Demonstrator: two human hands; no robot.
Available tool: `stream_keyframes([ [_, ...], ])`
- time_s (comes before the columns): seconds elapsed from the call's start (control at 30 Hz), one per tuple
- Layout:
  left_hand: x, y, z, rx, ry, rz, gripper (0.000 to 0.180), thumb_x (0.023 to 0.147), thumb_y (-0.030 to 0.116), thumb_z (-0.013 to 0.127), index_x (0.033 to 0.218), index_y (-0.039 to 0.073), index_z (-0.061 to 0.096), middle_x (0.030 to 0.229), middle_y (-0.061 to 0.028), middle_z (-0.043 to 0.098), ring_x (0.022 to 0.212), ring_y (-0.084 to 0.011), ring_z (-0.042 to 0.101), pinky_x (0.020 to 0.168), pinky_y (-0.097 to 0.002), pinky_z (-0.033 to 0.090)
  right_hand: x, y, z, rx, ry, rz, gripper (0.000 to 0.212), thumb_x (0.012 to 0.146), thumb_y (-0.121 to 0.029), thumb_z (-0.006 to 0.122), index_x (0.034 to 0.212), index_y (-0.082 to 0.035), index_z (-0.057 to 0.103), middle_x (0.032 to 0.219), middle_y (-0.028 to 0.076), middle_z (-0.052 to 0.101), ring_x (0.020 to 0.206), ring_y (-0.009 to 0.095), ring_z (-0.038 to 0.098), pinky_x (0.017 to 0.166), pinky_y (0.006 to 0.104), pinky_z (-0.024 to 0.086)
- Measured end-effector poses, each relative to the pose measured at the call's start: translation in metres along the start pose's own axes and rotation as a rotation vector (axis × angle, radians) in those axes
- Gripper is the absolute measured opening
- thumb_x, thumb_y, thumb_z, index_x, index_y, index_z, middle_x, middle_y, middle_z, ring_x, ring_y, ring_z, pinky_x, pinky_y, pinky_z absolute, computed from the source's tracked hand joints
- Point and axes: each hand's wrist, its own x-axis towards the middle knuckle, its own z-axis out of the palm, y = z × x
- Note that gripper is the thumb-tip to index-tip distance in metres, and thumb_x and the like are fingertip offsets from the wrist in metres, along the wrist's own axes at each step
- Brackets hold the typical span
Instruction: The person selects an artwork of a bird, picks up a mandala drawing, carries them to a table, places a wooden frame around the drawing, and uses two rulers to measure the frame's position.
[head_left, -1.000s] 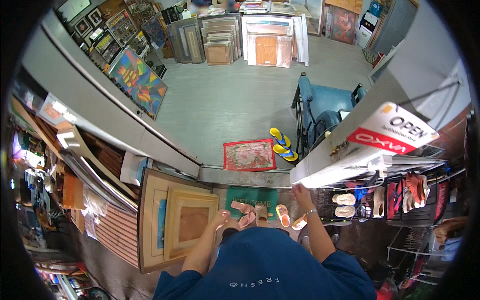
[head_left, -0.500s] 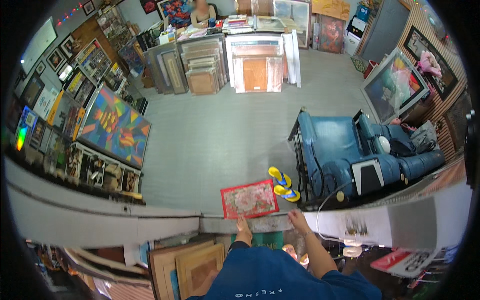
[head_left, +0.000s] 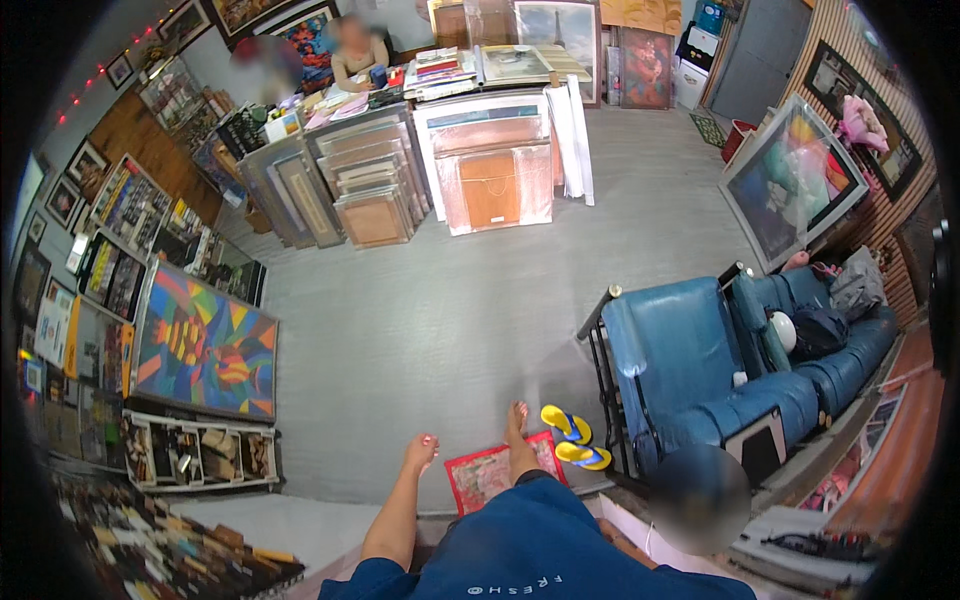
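My left hand (head_left: pixel 425 453) hangs over the grey floor (head_left: pixel 385 340), just left of a red-edged floral mat (head_left: pixel 478 478). Its fingers are loosely curled, and I see nothing in them. Part of my right arm or hand (head_left: pixel 622 540) shows low beside my blue shirt (head_left: pixel 530 555); its fingers are hidden. One bare foot (head_left: pixel 517 420) is at the mat's far edge, with my leg crossing over the mat. To the right of the foot lies a pair of yellow and blue flip-flops (head_left: pixel 583 456).
A blue armchair (head_left: pixel 670 340) and sofa (head_left: pixel 850 350) stand at the right. A colourful painting (head_left: pixel 205 345) leans at the left. Framed pictures (head_left: pixel 490 185) lean against the far desk, where a person (head_left: pixel 355 60) sits. A blurred round patch (head_left: pixel 700 498) covers something at the lower right.
I have moved forward into the room, over the doorway sill. My left hand has come into view beside the mat. My right hand has dropped back from the door edge.
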Motion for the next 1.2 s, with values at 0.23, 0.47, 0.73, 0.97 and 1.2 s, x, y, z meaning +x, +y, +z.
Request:
stream_keyframes([
  [0.23,0.109,0.069,0.072,-0.005,-0.181,-0.337,0.029,0.094,0.031,0.058,0.087,0.003,0.065,0.075,-0.0074,0.065,0.067,-0.015,0.062,0.06,-0.0316,0.05,0.181,-0.141,-0.152,0.031,0.111,0.008,0.032,0.088,-0.029,0.058,0.088,0.001,0.069,0.086,0.024,0.07,0.076,0.03,0.069,0.065,0.0428,0.051],
  [0.47,0.205,0.139,0.099,0.263,-0.319,-0.345,0.033,0.093,0.034,0.059,0.074,0.007,0.063,0.059,-0.0056,0.06,0.051,-0.0192,0.058,0.046,-0.0378,0.047,0.227,-0.469,-0.423,0.525,0.525,-0.571,0.021,0.098,-0.023,0.055,0.098,-0.002,0.06,0.083,0.007,0.064,0.073,0.015,0.063,0.063,0.0291,0.054],
  [0.73,0.543,0.414,0.223,0.79,-0.491,-0.147,0.035,0.092,0.035,0.053,0.089,0.002,0.067,0.068,-0.018,0.064,0.066,-0.0341,0.066,0.061,-0.0472,0.053,0.301,-0.461,-0.532,0.656,0.441,-0.262,0.026,0.1,-0.024,0.05,0.091,-0.002,0.059,0.075,0.01,0.063,0.069,0.017,0.064,0.058,0.0296,0.053],
  [0.97,0.715,0.759,0.405,0.362,-0.209,0.444,0.038,0.091,0.035,0.056,0.096,-0.001,0.066,0.086,-0.0183,0.07,0.074,-0.0301,0.068,0.07,-0.0405,0.053,0.368,-0.395,-0.543,0.227,0.329,0.045,0.027,0.094,-0.026,0.058,0.085,-0.001,0.065,0.073,0.015,0.067,0.069,0.03,0.066,0.059,0.0409,0.049],
  [1.2,0.788,0.871,0.58,0.521,-0.293,0.446,0.041,0.091,0.037,0.056,0.1,-0.001,0.066,0.092,-0.0212,0.069,0.087,-0.0371,0.067,0.078,-0.0446,0.052,0.474,-0.387,-0.732,0.294,0.369,-0.043,0.028,0.094,-0.027,0.058,0.086,-0.001,0.066,0.074,0.015,0.067,0.072,0.029,0.066,0.061,0.0401,0.05],
])
